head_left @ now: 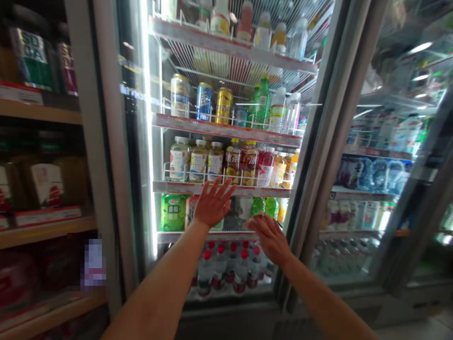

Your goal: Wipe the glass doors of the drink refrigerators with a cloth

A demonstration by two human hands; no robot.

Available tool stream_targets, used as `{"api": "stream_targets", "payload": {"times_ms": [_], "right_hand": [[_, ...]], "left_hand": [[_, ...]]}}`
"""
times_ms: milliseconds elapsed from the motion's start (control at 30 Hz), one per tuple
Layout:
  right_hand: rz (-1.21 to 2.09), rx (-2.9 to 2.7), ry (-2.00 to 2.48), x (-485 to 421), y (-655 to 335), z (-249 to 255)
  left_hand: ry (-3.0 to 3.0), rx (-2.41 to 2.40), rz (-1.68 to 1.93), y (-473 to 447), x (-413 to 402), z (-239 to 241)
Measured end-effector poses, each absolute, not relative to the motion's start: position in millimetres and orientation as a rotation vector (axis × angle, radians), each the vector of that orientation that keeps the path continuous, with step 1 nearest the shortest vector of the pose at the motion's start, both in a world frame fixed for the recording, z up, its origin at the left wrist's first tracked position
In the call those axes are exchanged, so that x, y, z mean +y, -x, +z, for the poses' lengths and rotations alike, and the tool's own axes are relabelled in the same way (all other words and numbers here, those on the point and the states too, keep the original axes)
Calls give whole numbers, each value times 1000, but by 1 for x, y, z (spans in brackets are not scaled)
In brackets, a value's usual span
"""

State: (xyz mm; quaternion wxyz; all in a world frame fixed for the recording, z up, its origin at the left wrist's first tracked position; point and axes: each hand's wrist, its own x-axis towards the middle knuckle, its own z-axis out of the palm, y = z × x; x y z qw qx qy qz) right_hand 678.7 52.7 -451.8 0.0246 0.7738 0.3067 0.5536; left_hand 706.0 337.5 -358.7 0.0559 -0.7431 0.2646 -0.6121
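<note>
My left hand (213, 203) reaches forward with its fingers spread and nothing in it. It appears in front of the price rail (170, 188) below a row of tea bottles (198, 163). To its left is a green drink carton (173, 212). Lower and to the right, my right hand (271, 238) is bent over a pale, crumpled cloth (252, 221), partly hidden under the fingers. Green bottles (264, 206) show behind that hand. Whether either hand touches the shelf or a glass pane is unclear.
The lit drinks fridge has wire shelves with cans (204, 101) and bottles; red-capped bottles (220, 264) stand at the bottom. A metal door frame (325, 141) borders it on the right, beside another fridge. At left, a wooden shelf (42, 111) holds more drinks.
</note>
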Motion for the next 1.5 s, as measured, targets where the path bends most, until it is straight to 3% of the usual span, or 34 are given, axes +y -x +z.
{"api": "stream_targets", "payload": {"times_ms": [67, 200, 267, 400, 467, 600, 667, 867, 933, 1033, 1100, 1300, 1433, 1500], "right_hand": [[1634, 995, -2410, 52, -678, -453], [2284, 490, -2451, 44, -694, -410], [2405, 421, -2397, 48, -698, -397], [1740, 1057, -2281, 63, -690, -407], [1662, 1051, -2298, 61, -689, -410], [2393, 370, -2408, 52, -701, -397], [2531, 247, -2396, 61, -703, -400], [1637, 1157, -2282, 91, -688, -425], [1801, 984, -2339, 81, -693, -410], [2433, 444, -2371, 69, -707, -378], [2667, 261, -2314, 73, -711, -367], [2015, 830, -2360, 86, -703, -366], [2618, 258, -2299, 64, -716, -350], [2709, 183, -2284, 65, -718, -354]], "left_hand": [[2244, 801, -1859, -706, 338, -359], [2223, 783, -1867, -708, 338, -359], [2209, 783, -1877, -709, 338, -359], [2190, 786, -1891, -709, 338, -359], [2193, 780, -1892, -709, 338, -359], [2197, 780, -1885, -708, 338, -360], [2200, 788, -1885, -708, 338, -360], [2191, 794, -1910, -707, 338, -360], [2189, 785, -1910, -707, 338, -360], [2192, 778, -1900, -707, 338, -360], [2210, 771, -1880, -706, 338, -360], [2201, 771, -1882, -705, 339, -360], [2200, 786, -1880, -706, 339, -360], [2208, 791, -1879, -707, 339, -360]]}}
